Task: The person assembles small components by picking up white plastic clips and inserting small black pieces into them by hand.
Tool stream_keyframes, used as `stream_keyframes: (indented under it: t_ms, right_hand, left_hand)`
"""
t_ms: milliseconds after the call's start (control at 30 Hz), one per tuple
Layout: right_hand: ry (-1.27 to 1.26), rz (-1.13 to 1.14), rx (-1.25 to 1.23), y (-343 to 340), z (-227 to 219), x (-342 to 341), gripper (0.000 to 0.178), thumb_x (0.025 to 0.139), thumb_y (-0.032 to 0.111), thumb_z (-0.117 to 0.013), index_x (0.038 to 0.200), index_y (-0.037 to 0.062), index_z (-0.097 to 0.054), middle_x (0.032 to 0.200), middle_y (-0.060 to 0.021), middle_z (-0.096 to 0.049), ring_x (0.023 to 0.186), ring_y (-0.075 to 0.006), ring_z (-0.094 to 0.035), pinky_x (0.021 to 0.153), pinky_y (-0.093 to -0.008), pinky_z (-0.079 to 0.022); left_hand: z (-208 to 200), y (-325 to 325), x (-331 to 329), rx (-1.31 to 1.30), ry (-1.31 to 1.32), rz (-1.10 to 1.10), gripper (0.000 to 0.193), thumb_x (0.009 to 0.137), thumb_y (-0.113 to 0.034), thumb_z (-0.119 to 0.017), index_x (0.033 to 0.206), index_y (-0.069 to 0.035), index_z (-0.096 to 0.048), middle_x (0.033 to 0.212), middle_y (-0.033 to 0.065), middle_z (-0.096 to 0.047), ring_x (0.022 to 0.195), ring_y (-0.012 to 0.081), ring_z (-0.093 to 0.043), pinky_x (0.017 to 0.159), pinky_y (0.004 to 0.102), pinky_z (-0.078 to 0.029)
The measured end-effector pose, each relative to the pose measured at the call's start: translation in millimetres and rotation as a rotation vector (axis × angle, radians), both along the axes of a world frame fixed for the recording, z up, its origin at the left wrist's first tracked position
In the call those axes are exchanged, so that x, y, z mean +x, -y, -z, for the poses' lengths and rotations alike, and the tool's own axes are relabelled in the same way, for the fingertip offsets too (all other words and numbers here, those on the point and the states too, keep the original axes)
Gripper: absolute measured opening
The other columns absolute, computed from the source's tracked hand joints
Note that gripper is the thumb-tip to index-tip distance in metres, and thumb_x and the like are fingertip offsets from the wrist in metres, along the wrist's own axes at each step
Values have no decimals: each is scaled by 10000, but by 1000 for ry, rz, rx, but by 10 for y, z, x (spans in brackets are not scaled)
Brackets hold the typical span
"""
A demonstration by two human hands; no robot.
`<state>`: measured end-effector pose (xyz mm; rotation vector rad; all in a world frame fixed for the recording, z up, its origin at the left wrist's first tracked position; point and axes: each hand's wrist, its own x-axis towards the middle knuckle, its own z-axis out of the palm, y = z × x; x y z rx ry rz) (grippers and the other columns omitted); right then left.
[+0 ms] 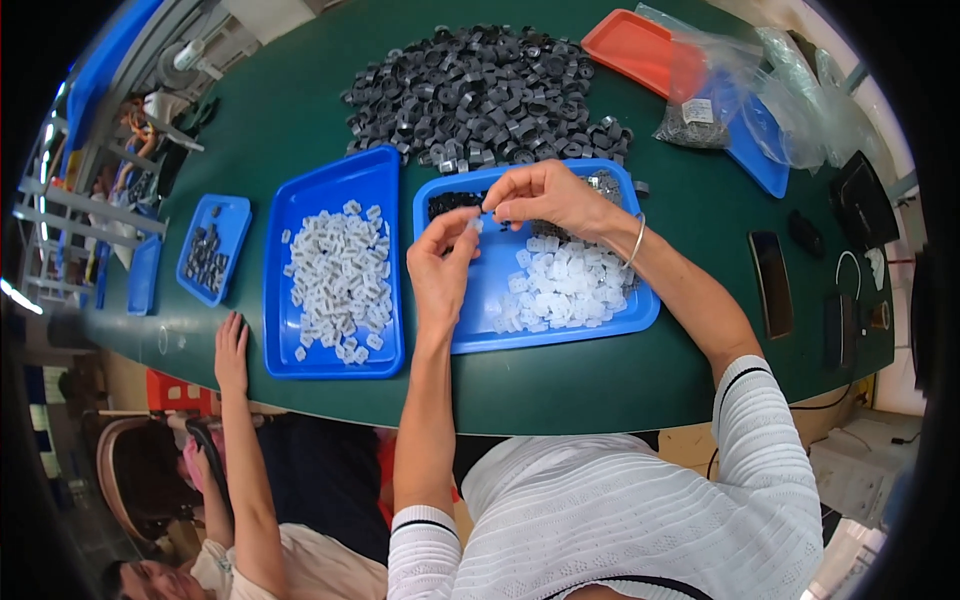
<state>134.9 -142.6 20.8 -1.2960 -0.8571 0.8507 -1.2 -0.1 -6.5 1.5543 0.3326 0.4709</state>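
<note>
My left hand [440, 265] and my right hand [550, 197] meet above a blue tray [475, 325]. The left thumb and fingers pinch a small translucent white plastic piece [476, 225]. My right fingertips are pressed together close beside it; what they hold is too small to make out. Inside the tray, a heap of translucent white plastic pieces [565, 285] lies at the near right. Small black parts [450, 203] sit at its far left, and small metal parts [605, 184] at the far right, partly hidden by my right hand.
A second blue tray [272, 335] with pale grey pieces [340, 270] stands left. Dark grey ring-like parts [490, 95] are heaped behind. A red tray [625, 45], plastic bags [790, 110] and a phone [770, 284] lie right. Another person's hand [231, 350] rests on the table edge.
</note>
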Motion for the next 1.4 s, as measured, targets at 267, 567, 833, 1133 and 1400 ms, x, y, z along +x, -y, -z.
stream_keyframes:
  t_ms: [267, 567, 833, 1133, 1400]
  right_hand:
    - [-65, 11, 20, -7, 53, -29, 120, 843, 73, -660, 939, -1, -659, 887, -50, -644, 782, -102, -599, 700, -251, -510]
    - [32, 96, -14, -35, -20, -157, 150, 834, 67, -661, 974, 14, -669, 875, -15, -627, 780, -68, -571, 708, -218, -473]
    - [257, 218, 32, -50, 7, -137, 166, 845, 54, -640, 1002, 21, -684, 897, -8, -626, 807, -61, -562, 717, -212, -462]
    - [976, 312, 69, -105, -51, -301, 170, 770, 11, -609, 930, 26, -663, 864, -117, -610, 819, -295, -589, 733, -369, -470]
    - [823, 386, -19, -44, -73, -412, 76, 795, -38, -619, 861, -2, -629, 822, -77, -628, 722, -171, -611, 651, -273, -486]
  left_hand:
    - [-13, 13, -12, -178, 0, -63, 125, 843, -18, -649, 961, -4, -608, 844, 66, -661, 724, 93, -614, 644, 209, -496]
    - [-51, 31, -45, -457, 8, -49, 188, 830, -35, -674, 1000, -8, -600, 841, 64, -653, 727, 116, -631, 658, 226, -532]
    - [-72, 94, 22, -413, -23, 95, 213, 853, -36, -648, 1059, 9, -616, 883, 74, -663, 773, 134, -649, 681, 241, -546]
    - [122, 84, -89, -348, 71, 89, 252, 863, -43, -626, 1112, -6, -626, 848, 48, -648, 744, 103, -626, 641, 229, -527]
    - [42, 186, -134, -216, 93, 90, 208, 833, -56, -641, 1029, 13, -647, 802, 52, -661, 667, 91, -624, 599, 232, -514]
